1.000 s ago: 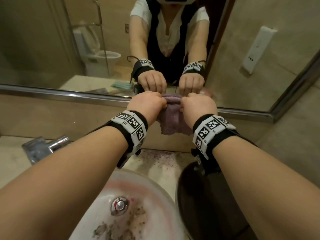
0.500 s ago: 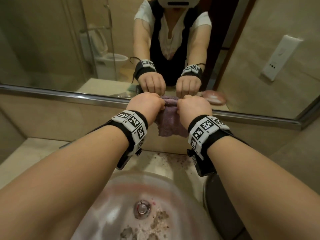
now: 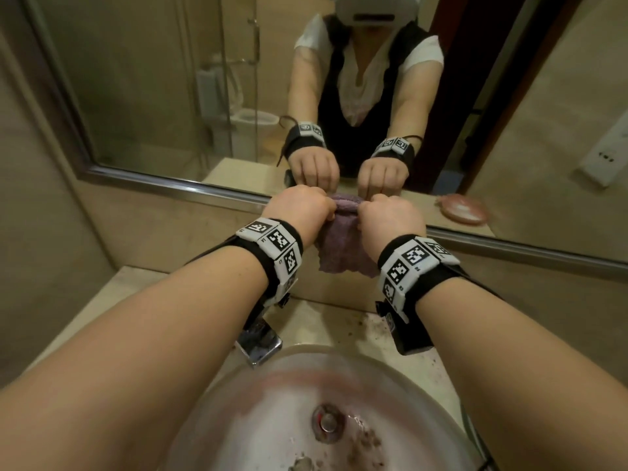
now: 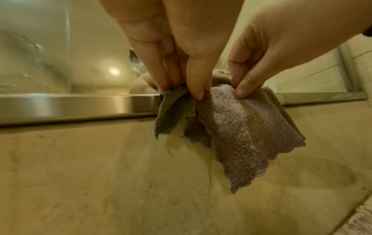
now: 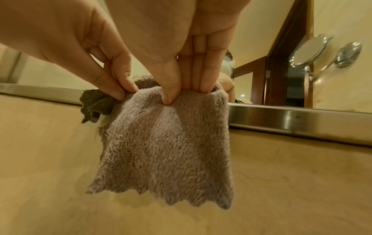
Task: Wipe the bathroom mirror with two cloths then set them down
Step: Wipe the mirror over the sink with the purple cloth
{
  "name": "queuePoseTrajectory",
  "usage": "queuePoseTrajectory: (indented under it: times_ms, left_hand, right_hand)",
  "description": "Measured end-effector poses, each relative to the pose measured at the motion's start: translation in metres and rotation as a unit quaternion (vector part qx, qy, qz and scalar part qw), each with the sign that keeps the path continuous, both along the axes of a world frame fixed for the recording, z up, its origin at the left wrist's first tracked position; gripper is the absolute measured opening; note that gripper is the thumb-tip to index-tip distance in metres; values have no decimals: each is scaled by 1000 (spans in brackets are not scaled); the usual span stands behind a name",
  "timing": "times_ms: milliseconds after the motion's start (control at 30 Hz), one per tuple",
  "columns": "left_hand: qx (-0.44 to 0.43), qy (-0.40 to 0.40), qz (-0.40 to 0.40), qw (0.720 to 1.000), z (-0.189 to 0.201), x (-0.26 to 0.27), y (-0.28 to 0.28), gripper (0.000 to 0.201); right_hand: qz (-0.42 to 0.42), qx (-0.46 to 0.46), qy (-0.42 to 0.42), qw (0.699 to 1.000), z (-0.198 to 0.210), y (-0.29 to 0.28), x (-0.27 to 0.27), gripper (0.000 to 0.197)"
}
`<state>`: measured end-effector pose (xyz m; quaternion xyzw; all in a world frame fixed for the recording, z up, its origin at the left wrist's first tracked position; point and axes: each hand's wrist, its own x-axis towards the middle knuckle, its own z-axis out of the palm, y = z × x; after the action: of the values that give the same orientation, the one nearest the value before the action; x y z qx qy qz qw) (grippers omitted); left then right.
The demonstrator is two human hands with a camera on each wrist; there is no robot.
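A purple terry cloth (image 3: 343, 253) hangs in front of the wall just under the mirror's steel lower frame (image 3: 170, 186). My left hand (image 3: 300, 209) and right hand (image 3: 390, 215) pinch its top edge side by side. In the left wrist view my left hand (image 4: 181, 85) also pinches a green cloth (image 4: 173, 114), bunched against the purple cloth (image 4: 237, 135). In the right wrist view my right hand (image 5: 181, 93) holds the purple cloth (image 5: 167, 151) between thumb and fingers, and the green cloth (image 5: 94, 103) peeks out at its left. The mirror (image 3: 153, 96) reflects both hands.
Below my arms is a stained glass basin (image 3: 272, 402) with a drain (image 3: 328, 419). A chrome faucet (image 3: 260, 341) stands under my left wrist on the beige counter (image 3: 129, 287). The mirror reflects a pink soap dish (image 3: 464, 209). A round swing-arm mirror (image 5: 308, 50) is on the right wall.
Both hands keep their pinch on the cloths. They have shifted left along the mirror's lower edge: the faucet, once well to their left, now lies under my left wrist. The head view swung too.
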<state>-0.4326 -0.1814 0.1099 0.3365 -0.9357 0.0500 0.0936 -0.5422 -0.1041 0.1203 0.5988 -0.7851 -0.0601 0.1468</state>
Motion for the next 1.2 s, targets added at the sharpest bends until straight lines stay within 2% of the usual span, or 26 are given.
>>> queuePoseTrajectory:
  times_ms: [333, 633, 933, 1100, 1200]
  left_hand:
    - [6, -5, 8, 1000, 0, 59, -41, 27]
    - [4, 1, 36, 999, 0, 146, -92, 25]
    - [4, 4, 80, 997, -4, 216, -134, 26]
    - [-46, -27, 137, 989, -1, 248, -142, 28]
    - [-75, -65, 134, 986, -6, 261, -140, 33]
  right_hand:
    - [12, -5, -6, 1000, -2, -38, 58, 29]
    - [38, -33, -27, 998, -2, -91, 142, 28]
    - [73, 27, -29, 997, 5, -129, 209, 32]
    - [118, 42, -53, 991, -8, -141, 240, 49]
    - [166, 86, -72, 980, -18, -155, 253, 61]
